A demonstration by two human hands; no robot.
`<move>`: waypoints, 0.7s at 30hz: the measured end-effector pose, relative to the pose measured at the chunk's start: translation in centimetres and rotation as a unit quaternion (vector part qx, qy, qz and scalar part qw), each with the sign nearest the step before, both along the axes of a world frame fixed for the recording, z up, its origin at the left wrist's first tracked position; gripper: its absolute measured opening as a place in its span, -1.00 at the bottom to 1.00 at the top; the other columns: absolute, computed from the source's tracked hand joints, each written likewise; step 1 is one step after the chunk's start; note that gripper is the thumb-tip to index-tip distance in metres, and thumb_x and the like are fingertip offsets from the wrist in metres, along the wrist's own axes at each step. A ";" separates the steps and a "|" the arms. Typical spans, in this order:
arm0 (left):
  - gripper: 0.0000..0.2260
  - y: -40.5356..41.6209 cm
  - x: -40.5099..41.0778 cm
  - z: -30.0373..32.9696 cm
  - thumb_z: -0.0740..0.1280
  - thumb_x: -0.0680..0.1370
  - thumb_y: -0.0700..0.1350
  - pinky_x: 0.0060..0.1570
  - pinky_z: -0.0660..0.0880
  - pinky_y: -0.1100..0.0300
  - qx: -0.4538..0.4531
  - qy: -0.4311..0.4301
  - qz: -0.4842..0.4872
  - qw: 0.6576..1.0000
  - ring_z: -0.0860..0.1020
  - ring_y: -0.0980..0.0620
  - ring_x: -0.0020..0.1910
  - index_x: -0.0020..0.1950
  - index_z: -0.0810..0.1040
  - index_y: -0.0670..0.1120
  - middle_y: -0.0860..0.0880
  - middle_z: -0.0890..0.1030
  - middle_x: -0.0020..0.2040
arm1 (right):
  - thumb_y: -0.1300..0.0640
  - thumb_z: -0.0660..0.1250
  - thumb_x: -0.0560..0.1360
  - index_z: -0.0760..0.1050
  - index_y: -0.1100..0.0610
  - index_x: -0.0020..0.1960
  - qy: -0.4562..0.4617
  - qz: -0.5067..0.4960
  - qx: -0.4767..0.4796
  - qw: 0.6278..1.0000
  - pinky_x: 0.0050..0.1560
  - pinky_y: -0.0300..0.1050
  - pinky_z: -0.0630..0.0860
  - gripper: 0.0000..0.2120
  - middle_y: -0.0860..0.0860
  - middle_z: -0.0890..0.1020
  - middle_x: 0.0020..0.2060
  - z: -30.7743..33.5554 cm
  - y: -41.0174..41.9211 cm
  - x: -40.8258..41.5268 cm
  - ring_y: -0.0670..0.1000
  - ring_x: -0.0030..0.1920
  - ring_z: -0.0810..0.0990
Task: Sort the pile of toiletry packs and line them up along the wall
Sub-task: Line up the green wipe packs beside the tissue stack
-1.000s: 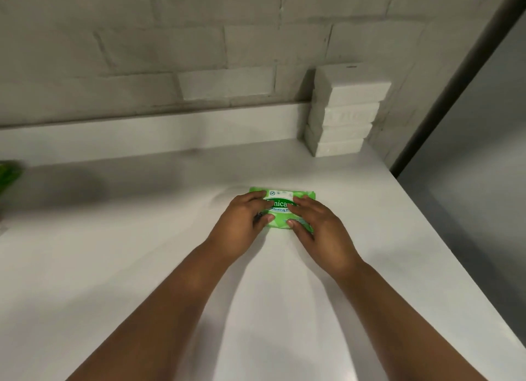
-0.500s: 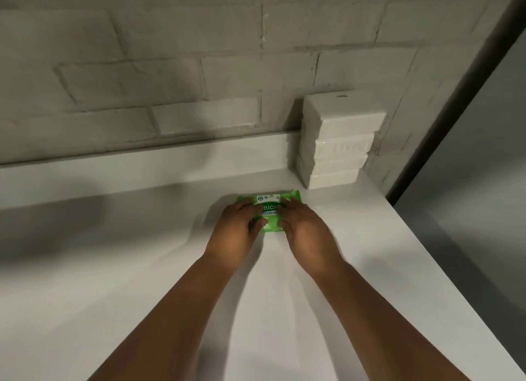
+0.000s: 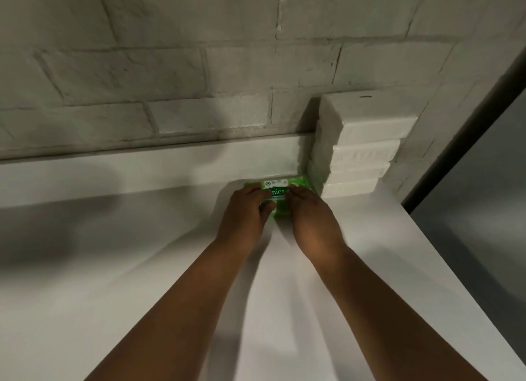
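A green toiletry pack (image 3: 277, 192) with a white label lies on the white counter (image 3: 113, 266), its far edge against the low ledge at the wall. My left hand (image 3: 246, 215) grips its left end, fingers over the top and thumb at the near edge. My right hand (image 3: 311, 218) grips its right end the same way. A stack of white packs (image 3: 361, 150) stands just to the right of the green pack, in the corner against the brick wall.
A white ledge (image 3: 142, 170) runs along the foot of the painted brick wall (image 3: 199, 67). The counter's right edge (image 3: 444, 281) drops off to a grey floor. A dark vertical strip (image 3: 466, 130) marks the corner at the right.
Both hands have slid the green pack away from me across the counter, from mid-counter up to the ledge beside the white stack. The view has tilted up toward the wall.
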State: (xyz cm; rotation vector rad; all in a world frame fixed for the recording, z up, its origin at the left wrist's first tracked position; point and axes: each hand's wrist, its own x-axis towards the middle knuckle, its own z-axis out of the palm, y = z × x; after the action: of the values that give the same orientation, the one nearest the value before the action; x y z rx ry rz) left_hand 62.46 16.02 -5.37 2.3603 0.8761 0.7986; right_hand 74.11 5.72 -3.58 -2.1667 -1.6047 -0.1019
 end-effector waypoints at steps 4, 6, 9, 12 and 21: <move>-0.76 0.6 0.6 -0.2 0.38 0.50 -0.10 0.17 0.48 0.01 -0.017 -0.012 0.001 1.000 0.51 -0.11 0.17 0.15 0.62 -0.10 -0.12 0.56 0.19 | 0.30 0.25 0.54 0.45 0.28 0.34 0.008 -0.002 -0.007 1.000 0.39 -0.17 0.21 -0.64 0.19 0.47 0.34 0.1 0.7 0.8 0.13 0.40 0.39; -0.76 0.9 0.7 -0.2 0.38 0.50 -0.10 0.20 0.46 0.01 -0.020 -0.011 0.002 1.000 0.50 -0.11 0.19 0.15 0.62 -0.10 -0.12 0.56 0.20 | 0.28 0.19 0.58 0.36 0.24 0.42 0.022 0.004 -0.012 1.000 0.41 -0.24 0.10 -0.60 0.13 0.38 0.42 0.1 0.9 1.2 0.06 0.46 0.28; -0.75 1.3 1.0 -0.1 0.40 0.48 -0.11 0.23 0.44 0.01 -0.022 -0.013 0.004 1.000 0.50 -0.13 0.20 0.14 0.62 -0.11 -0.14 0.56 0.20 | 0.27 0.18 0.60 0.33 0.21 0.44 0.043 0.000 -0.017 0.999 0.42 -0.25 0.07 -0.59 0.11 0.35 0.44 -0.1 1.3 1.5 0.03 0.48 0.24; -0.75 1.5 1.2 0.1 0.41 0.48 -0.12 0.27 0.40 0.03 -0.019 -0.007 0.005 1.000 0.48 -0.15 0.22 0.15 0.62 -0.13 -0.17 0.55 0.22 | 0.28 0.20 0.59 0.35 0.23 0.42 0.059 -0.004 -0.012 0.998 0.39 -0.29 0.02 -0.60 0.13 0.36 0.43 -0.3 1.5 1.7 0.05 0.48 0.25; -0.66 0.3 0.6 1.7 0.24 0.59 -0.02 0.36 0.28 -0.01 0.051 0.105 -0.012 0.993 0.30 -0.19 0.38 0.32 0.48 -0.13 -0.18 0.39 0.39 | 0.25 0.25 0.49 0.47 0.37 0.29 0.043 -0.002 -0.020 0.999 0.26 0.30 0.41 -0.60 0.28 0.51 0.27 -0.7 0.7 1.1 0.32 0.32 0.44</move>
State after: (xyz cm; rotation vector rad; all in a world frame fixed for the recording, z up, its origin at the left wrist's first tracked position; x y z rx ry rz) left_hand 63.02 16.34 -3.69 2.5759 0.9079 0.6059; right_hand 75.19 6.44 -4.26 -2.1741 -1.5679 0.0217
